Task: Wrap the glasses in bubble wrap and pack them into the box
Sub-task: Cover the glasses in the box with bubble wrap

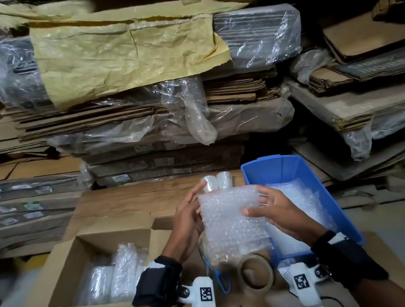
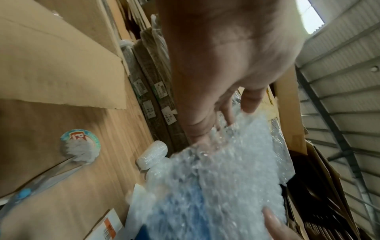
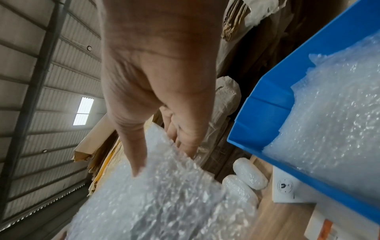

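I hold a sheet of bubble wrap (image 1: 232,224) up over the table, one side edge in each hand. My left hand (image 1: 194,211) grips its left edge, thumb on the near face and fingers behind. My right hand (image 1: 258,204) pinches the right edge the same way. The wrist views show the same sheet (image 2: 222,186) (image 3: 164,203) under each thumb. Two wrapped glasses (image 1: 217,181) lie on the wooden table just beyond the sheet. The open cardboard box (image 1: 63,266) at the lower left holds several wrapped glasses (image 1: 114,275). Whether a glass sits behind the sheet I cannot tell.
A blue plastic bin (image 1: 289,167) with more bubble wrap stands to the right of my hands. A tape roll (image 1: 255,270) and blue-handled scissors (image 1: 220,278) lie near the table's front edge. Stacks of flattened cardboard and plastic film rise behind the table.
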`<state>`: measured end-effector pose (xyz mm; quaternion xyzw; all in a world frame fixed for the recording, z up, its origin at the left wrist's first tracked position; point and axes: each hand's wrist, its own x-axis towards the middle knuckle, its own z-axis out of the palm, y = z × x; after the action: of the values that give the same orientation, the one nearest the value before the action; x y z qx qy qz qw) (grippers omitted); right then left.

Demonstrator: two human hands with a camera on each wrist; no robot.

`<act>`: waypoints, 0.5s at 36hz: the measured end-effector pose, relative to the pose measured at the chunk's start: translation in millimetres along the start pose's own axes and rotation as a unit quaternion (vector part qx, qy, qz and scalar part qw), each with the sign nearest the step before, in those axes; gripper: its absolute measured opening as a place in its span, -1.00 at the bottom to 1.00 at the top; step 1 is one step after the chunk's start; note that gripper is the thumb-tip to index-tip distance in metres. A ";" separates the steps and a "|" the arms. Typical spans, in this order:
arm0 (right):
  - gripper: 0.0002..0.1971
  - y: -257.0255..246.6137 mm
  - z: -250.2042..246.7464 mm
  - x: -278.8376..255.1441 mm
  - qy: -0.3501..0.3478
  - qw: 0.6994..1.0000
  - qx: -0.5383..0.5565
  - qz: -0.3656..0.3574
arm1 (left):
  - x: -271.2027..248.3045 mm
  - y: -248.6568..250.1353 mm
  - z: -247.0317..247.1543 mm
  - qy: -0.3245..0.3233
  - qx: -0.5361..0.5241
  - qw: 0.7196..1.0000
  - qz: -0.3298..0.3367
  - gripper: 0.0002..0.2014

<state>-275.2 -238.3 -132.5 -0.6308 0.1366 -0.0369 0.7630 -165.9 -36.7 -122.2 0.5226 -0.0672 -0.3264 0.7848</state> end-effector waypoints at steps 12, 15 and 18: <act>-0.81 11.1 38.0 20.8 0.043 0.998 0.003 -0.040 | -16.7 -7.2 -50.2 -0.036 0.131 0.989 -0.058 -0.57; -0.78 13.7 50.0 27.7 0.018 0.999 0.005 -0.038 | -16.1 -2.3 -61.3 -0.006 0.087 0.995 -0.040 -0.66; -0.64 14.4 62.6 30.7 -0.038 0.996 0.081 0.009 | -13.7 6.3 -77.7 0.005 0.064 0.998 -0.026 -0.71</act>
<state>-231.4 -182.8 -141.1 -0.5666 0.1100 -0.0167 0.8164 -139.1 33.2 -148.0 0.5754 -0.0705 -0.3385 0.7412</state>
